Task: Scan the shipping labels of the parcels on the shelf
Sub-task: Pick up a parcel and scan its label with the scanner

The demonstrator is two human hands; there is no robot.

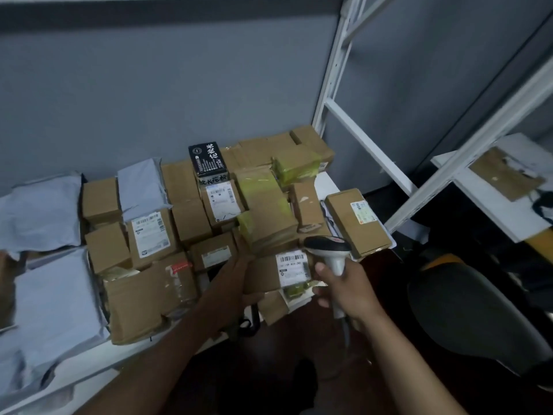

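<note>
My right hand [348,290] grips the handle of a grey barcode scanner [329,250] whose dark head points at a small brown parcel [269,275]. That parcel carries a white shipping label [294,268] with a barcode, facing up. My left hand [236,274] holds the parcel by its left side at the front edge of the shelf. Several more cardboard parcels lie packed behind, among them one with a large label [150,233], another labelled box [223,202] and a long box [356,221] at the right.
Grey poly mailers [45,304] cover the shelf's left part. A black printed box [208,159] stands at the back. White shelf uprights [335,70] rise on the right, a second white shelf [493,205] beyond them. A dark chair [466,307] sits at lower right.
</note>
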